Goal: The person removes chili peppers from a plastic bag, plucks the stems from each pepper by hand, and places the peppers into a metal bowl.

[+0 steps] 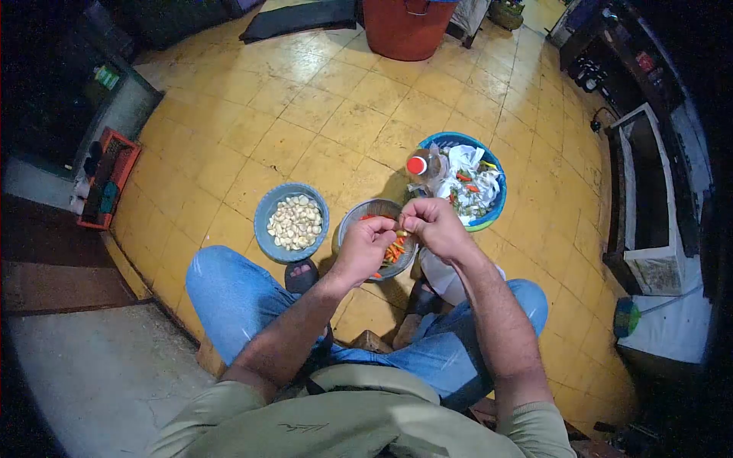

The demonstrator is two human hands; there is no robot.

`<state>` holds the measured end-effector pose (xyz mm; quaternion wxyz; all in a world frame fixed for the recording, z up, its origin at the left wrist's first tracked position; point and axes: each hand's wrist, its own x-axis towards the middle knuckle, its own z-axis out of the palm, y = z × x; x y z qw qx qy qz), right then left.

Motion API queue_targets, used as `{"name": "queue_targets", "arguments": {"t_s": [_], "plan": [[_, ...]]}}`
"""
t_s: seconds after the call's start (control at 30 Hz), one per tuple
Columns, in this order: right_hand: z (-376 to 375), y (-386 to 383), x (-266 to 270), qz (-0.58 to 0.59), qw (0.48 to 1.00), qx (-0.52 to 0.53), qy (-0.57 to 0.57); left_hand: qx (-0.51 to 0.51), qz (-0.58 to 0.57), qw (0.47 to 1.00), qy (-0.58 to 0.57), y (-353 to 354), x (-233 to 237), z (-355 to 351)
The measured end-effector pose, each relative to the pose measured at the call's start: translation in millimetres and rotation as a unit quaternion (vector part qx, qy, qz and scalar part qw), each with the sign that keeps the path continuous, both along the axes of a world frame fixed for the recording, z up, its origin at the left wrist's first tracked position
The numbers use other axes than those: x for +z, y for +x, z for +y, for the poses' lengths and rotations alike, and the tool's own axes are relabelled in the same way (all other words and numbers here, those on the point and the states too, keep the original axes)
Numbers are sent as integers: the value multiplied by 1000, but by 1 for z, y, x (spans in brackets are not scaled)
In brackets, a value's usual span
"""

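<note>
My left hand (363, 250) and my right hand (437, 229) meet over a grey basket (350, 226) of red and orange chili peppers (394, 252). Between their pinched fingertips is a small yellowish chili pepper (401, 232), partly hidden by the fingers. Left of the basket, a grey-blue bowl (263, 210) holds many pale peeled garlic cloves (295, 223). On the right stands a blue basket (500, 191) with white plastic bags (464, 159), some red chilies and green stems in it. A clear bottle with a red cap (416, 165) is beside that basket.
A large red tub (405, 30) stands at the far side of the yellow tiled floor (328, 107). An orange crate (122, 172) sits by the left wall. A white frame-like cabinet (655, 229) is on the right. My bent knees flank the containers.
</note>
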<state>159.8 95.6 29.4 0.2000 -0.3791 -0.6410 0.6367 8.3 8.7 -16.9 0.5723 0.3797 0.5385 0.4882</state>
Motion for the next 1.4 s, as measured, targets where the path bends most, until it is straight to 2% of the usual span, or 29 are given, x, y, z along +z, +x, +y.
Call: {"name": "queue_targets", "arguments": {"t_s": [0.07, 0.13, 0.2, 0.27, 0.3, 0.37, 0.4, 0.47, 0.5, 0.53, 0.57, 0.6, 0.63, 0.67, 0.73, 0.8, 0.9, 1.0, 1.03, 1.1, 1.13, 1.2, 1.23, 1.3, 1.4], "plan": [[0, 0, 1, 14, 999, 2, -37, 29, 29, 999, 30, 1, -1, 0], [4, 2, 4, 72, 988, -66, -116, 27, 7, 999, 28, 2, 3, 2], [15, 8, 11, 86, 986, -98, -100, 27, -16, 999, 26, 3, 5, 2], [31, 23, 17, -29, 982, -187, 27, 56, -43, 998, 5, 4, 5, 2], [41, 34, 9, -39, 972, -219, 73, 56, -43, 997, 4, 4, 12, 2], [52, 49, 5, -74, 949, -271, 140, 84, -142, 983, -78, 1, 30, 2], [62, 61, -12, -122, 913, -294, 256, 84, -143, 983, -81, -1, 29, 3], [63, 65, -15, -220, 845, -306, 379, 120, -300, 936, -137, -8, 23, 6], [60, 60, -10, -220, 846, -305, 378, 100, -330, 926, -150, -12, 21, 8], [55, 54, -7, -211, 835, -280, 425, 101, -330, 926, -151, -15, 20, 8], [50, 48, -4, -200, 820, -255, 471, 110, -395, 901, -142, -17, 18, 8], [39, 37, 0, -192, 896, -165, 366, 119, -457, 871, -133, -19, 18, 8], [23, 25, 6, -181, 948, -72, 251, 121, -456, 872, -133, -20, 19, 7], [5, 13, 30, -187, 964, -9, 190, 129, -456, 873, -113, -21, 20, 7], [-8, 4, 5, -129, 980, 118, 96, 137, -456, 875, -93, -22, 23, 7], [-22, -6, 4, -145, 971, 190, 15, 150, -428, 889, -54, -22, 27, 7], [-31, -16, 5, -140, 980, 129, -50, 156, -405, 901, -9, -21, 32, 6], [-28, -18, 20, -132, 977, 141, -87, 144, -447, 883, -4, -29, 33, 8], [-28, -17, 12, -132, 977, 141, -86, 144, -447, 883, -4, -32, 33, 9], [-31, -16, -6, -1, 988, 153, -29, 111, -541, 833, -41, -37, 33, 9], [-31, -14, -8, -2, 988, 152, -28, 110, -541, 832, -41, -39, 30, 9], [-31, -13, -4, 33, 980, 189, 55, 28, -629, 774, -59, -40, 26, 9], [-29, -12, 1, 44, 972, 206, 99, 26, -630, 774, -59, -39, 26, 9], [-26, -12, 11, 62, 962, 226, 143, -16, -687, 723, -70, -37, 27, 8], [-25, -13, 14, 74, 940, 230, 240, -25, -661, 743, -103, -36, 32, 6]]}}
